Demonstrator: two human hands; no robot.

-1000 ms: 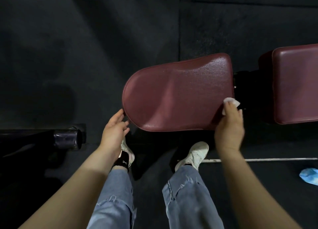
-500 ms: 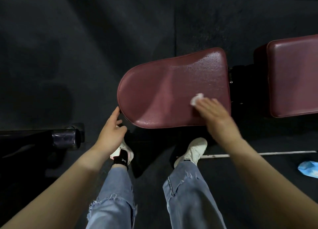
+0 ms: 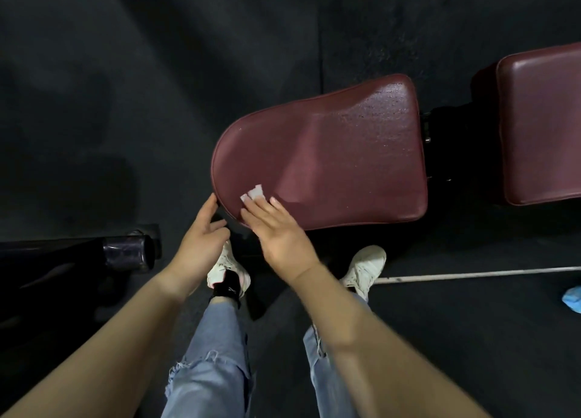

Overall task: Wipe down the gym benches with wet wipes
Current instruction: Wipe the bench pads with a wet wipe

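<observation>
A dark red padded bench seat [image 3: 339, 153] with a rounded left end lies in front of me, its far right part speckled with wet drops. My right hand [image 3: 276, 232] lies flat on the seat's near left corner, straight fingers pressing a small white wet wipe [image 3: 253, 194] that peeks out past the fingertips. My left hand [image 3: 201, 238] is beside the seat's rounded left edge, fingers relaxed, fingertips touching the rim. A second red pad [image 3: 540, 125] of the bench lies to the right across a dark gap.
A black machine arm with a shiny round end [image 3: 125, 254] juts in from the left at floor level. A thin white line [image 3: 471, 274] runs along the dark rubber floor on the right, with a blue crumpled object [image 3: 572, 298] at the right edge. My feet stand under the seat.
My right hand has swept the wipe from the seat's right edge across to its near left corner. My left hand stayed by the rounded left end.
</observation>
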